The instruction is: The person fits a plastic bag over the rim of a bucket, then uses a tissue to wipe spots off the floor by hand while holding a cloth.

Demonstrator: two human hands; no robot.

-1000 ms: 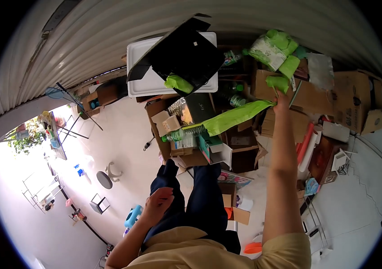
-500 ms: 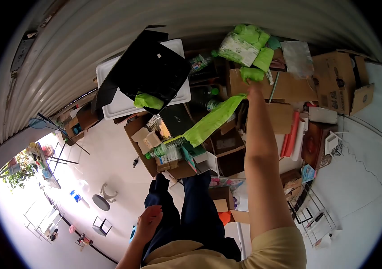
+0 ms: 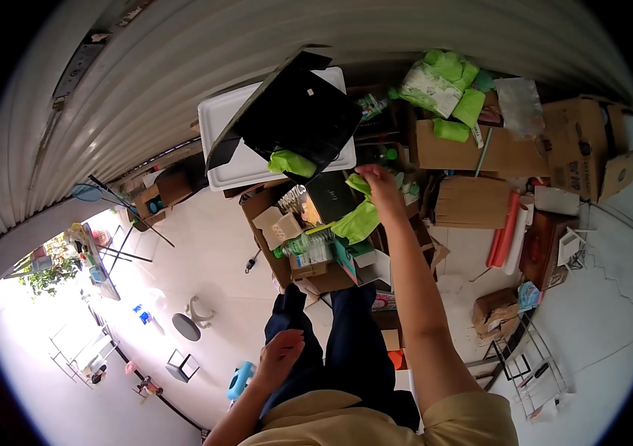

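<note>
My right hand (image 3: 382, 191) reaches forward over a cardboard box and is closed on one end of a light green plastic strip (image 3: 358, 221). The strip's lower end lies over the clutter in the box, next to a clear plastic bottle (image 3: 309, 247) with a green cap. My left hand (image 3: 281, 357) hangs in front of my thigh, holding nothing, with its fingers loosely stretched. Ahead and to the left, a black open box (image 3: 301, 111) rests on a white tray (image 3: 218, 119), with a green plastic bundle (image 3: 292, 163) at its near edge.
A green-wrapped pack (image 3: 435, 89) and smaller green rolls (image 3: 451, 130) lie on cardboard at the back. Cardboard boxes (image 3: 580, 149) and red and white rolls (image 3: 506, 230) stand to the right. A round stool (image 3: 186, 327) is on the floor at left.
My right hand has come back from the green roll towards me, drawing the strip's upper end down so it bunches over the box. The view has shifted a little left.
</note>
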